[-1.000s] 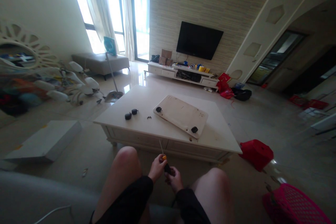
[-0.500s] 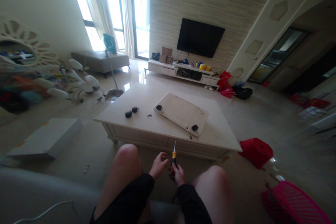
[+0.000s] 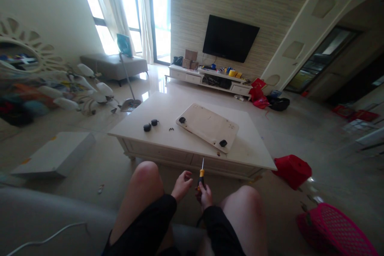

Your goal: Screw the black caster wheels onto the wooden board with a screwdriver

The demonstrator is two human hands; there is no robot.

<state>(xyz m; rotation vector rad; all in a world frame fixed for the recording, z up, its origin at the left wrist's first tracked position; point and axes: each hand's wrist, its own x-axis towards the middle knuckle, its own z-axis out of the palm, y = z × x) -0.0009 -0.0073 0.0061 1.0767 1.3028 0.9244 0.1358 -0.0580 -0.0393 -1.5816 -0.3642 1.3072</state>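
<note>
Screwdriver (image 3: 202, 173) in the right grip (image 3: 205, 196) points toward the table (image 3: 159, 108).

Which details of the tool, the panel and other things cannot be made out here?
All in the head view:
Screwdriver: the end of its handle, covered by the right hand.
Pale panel: its underside, hidden by the panel itself.
Small dark pieces on the table: too small to identify.
Pink mesh object: cut off by the bottom edge.

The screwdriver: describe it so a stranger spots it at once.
Find the white table, then the right hand in front of it. That hand grips the screwdriver, whose yellow-and-black handle sets it apart from the round black parts on the table.
</note>
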